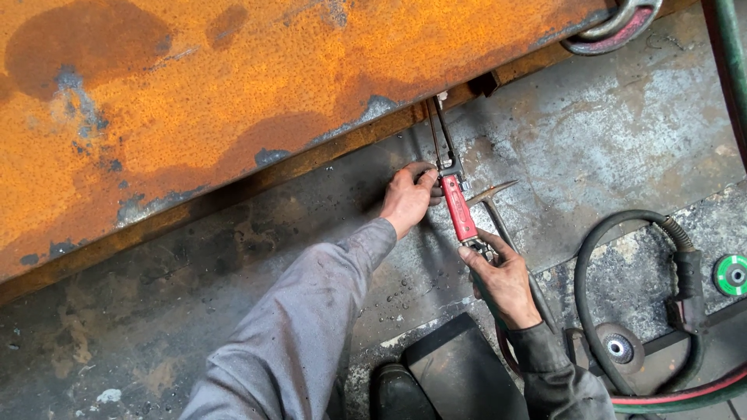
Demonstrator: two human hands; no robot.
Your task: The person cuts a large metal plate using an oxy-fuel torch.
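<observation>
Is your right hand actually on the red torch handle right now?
Touching. The head view shows the right hand gripping the lower end of the red torch handle, fingers wrapped around it with no gap.

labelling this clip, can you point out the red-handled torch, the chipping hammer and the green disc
red-handled torch (459, 208): head view, middle of the red handle
chipping hammer (490, 191): head view, on its pointed metal head
green disc (731, 274): head view, on its green face near the centre
</observation>
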